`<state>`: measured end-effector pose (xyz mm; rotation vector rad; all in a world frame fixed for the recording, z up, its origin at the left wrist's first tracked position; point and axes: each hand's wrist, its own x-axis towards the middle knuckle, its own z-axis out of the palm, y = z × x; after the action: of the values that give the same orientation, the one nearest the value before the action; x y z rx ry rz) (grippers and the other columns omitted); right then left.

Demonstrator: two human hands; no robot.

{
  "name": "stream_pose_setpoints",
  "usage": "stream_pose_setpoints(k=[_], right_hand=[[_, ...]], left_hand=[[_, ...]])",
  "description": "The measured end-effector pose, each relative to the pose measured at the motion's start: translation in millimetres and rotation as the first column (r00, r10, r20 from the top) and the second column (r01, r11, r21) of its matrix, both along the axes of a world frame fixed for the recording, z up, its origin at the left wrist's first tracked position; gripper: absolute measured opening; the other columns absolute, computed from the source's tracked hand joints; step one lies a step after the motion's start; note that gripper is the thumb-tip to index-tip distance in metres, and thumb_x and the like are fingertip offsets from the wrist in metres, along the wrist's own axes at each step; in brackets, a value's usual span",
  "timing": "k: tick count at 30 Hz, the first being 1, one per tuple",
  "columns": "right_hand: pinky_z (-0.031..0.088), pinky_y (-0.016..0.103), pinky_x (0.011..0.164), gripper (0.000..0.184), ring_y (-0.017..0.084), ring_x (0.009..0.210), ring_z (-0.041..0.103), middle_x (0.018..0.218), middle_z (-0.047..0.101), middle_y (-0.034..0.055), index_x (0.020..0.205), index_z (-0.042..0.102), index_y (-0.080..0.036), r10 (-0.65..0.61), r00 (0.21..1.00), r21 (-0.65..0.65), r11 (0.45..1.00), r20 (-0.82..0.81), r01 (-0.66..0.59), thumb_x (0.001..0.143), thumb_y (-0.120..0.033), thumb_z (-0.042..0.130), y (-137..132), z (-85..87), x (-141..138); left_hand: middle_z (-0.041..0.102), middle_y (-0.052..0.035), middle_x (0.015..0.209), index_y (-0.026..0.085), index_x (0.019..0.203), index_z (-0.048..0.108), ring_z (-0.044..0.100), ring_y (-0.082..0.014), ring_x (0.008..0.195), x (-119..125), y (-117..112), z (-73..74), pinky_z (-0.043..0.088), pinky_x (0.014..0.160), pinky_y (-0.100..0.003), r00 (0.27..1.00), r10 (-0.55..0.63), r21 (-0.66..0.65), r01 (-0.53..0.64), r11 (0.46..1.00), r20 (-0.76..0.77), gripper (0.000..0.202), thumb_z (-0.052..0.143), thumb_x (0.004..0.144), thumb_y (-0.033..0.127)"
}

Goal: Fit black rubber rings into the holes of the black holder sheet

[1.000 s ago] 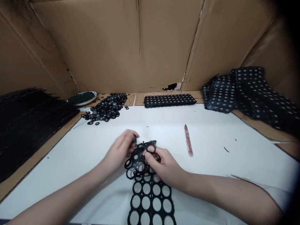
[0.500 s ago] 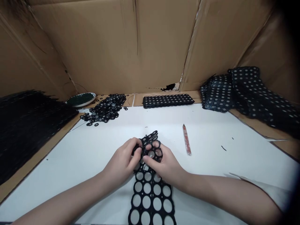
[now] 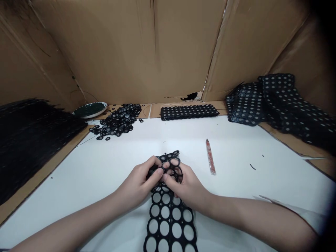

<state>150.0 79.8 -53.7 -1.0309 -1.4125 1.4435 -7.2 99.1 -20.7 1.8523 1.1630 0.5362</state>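
Note:
A black mesh strip of joined rings runs from the near edge of the white tabletop up to my hands, its far end bunched and folded. My left hand pinches the folded part from the left, thumb and fingertips closed on it. From the right, my right hand grips the same strip, with a few fingers behind its rings and the thumb in front. Both thumb tips nearly meet over the fold. Whether a small loose ring sits between the fingertips is hidden.
Loose black rings lie heaped at the back left beside a plate of dark green bits. Black strands cover the left side. A folded ring strip rests at the back, more mesh at right. A red pencil-like tool lies right of my hands.
My thumbs have come closer together over the fold. The bunched far end of the strip has tipped slightly lower and to the right. Both hands keep their hold.

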Motion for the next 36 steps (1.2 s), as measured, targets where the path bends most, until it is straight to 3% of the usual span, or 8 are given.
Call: stream_pose_setpoints(k=[5,10,13,15,18,22,30,36], right_hand=[[0.043,0.026,0.069,0.011,0.011,0.072,0.049,0.078,0.049,-0.0010,0.088,0.048,-0.019,0.043,0.999,0.048,0.998,-0.018,-0.042,0.078,-0.023,0.050,1,6.4,-2],[0.042,0.025,0.062,0.005,0.010,0.064,0.047,0.067,0.049,-0.0023,0.077,0.051,-0.017,0.126,0.991,-0.014,0.992,0.050,-0.125,0.073,-0.019,0.053,4,6.6,-2],[0.042,0.024,0.064,0.008,0.010,0.067,0.050,0.071,0.053,-0.0013,0.080,0.054,-0.017,0.060,0.997,-0.067,0.996,0.048,-0.056,0.073,-0.018,0.052,3,3.0,0],[0.043,0.024,0.066,0.008,0.010,0.070,0.052,0.073,0.055,-0.0012,0.080,0.055,-0.018,0.036,0.999,-0.067,0.997,0.019,-0.035,0.073,-0.019,0.052,2,2.4,0],[0.042,0.023,0.062,0.005,0.008,0.063,0.048,0.067,0.050,-0.0034,0.075,0.051,-0.018,0.031,0.999,-0.074,0.997,-0.020,-0.033,0.074,-0.022,0.053,1,4.6,-1],[0.041,0.022,0.058,0.011,0.007,0.057,0.044,0.062,0.045,-0.0050,0.072,0.048,-0.018,0.034,0.997,-0.081,0.996,-0.072,-0.040,0.074,-0.026,0.055,2,7.7,-1],[0.040,0.023,0.059,0.011,0.009,0.061,0.045,0.065,0.048,-0.0032,0.072,0.050,-0.017,0.024,0.998,-0.063,0.998,-0.057,-0.027,0.076,-0.027,0.052,3,7.6,1],[0.040,0.025,0.065,0.009,0.011,0.068,0.047,0.069,0.048,-0.0017,0.072,0.048,-0.017,0.043,0.998,-0.043,0.998,-0.047,-0.045,0.077,-0.024,0.049,1,7.6,-1]], left_hand=[[0.033,0.0048,0.054,0.017,0.070,0.047,0.028,-0.0067,0.047,-1,7,-1.5,0.020,0.042,-0.019,0.930,0.250,-0.255,-0.181,0.950,0.271,0.026,0.041,0.082,0.040],[0.032,0.0048,0.054,0.017,0.068,0.044,0.024,-0.0054,0.043,-3,14,0.4,0.017,0.039,-0.018,0.810,0.419,-0.446,-0.222,0.867,0.411,0.020,0.043,0.078,0.035],[0.031,0.0051,0.055,0.018,0.070,0.044,0.024,-0.0055,0.042,-12,25,1.4,0.018,0.038,-0.018,0.711,0.506,-0.311,-0.400,0.862,0.488,0.016,0.041,0.078,0.032],[0.035,0.0042,0.057,0.018,0.071,0.045,0.030,-0.0065,0.046,-16,26,1.5,0.023,0.040,-0.019,0.766,0.475,-0.059,-0.502,0.863,0.433,0.016,0.041,0.079,0.031],[0.043,0.0026,0.060,0.018,0.072,0.048,0.038,-0.0089,0.053,-13,14,0.8,0.032,0.049,-0.021,0.951,0.282,0.301,-0.307,0.903,0.125,0.015,0.041,0.081,0.029],[0.051,-0.0009,0.072,0.018,0.081,0.048,0.046,-0.0111,0.063,-6,-4,-2.4,0.038,0.058,-0.023,0.985,0.068,0.550,0.032,0.835,-0.160,0.009,0.041,0.081,0.024],[0.052,-0.0039,0.082,0.019,0.091,0.048,0.050,-0.0138,0.069,-7,-6,-10.9,0.042,0.060,-0.025,0.955,-0.099,0.429,0.216,0.877,-0.279,0.017,0.043,0.082,0.032],[0.050,0.0006,0.066,0.018,0.075,0.049,0.046,-0.0105,0.060,-9,5,0.5,0.037,0.056,-0.022,0.993,-0.006,0.296,0.040,0.954,-0.116,0.019,0.036,0.084,0.028]])
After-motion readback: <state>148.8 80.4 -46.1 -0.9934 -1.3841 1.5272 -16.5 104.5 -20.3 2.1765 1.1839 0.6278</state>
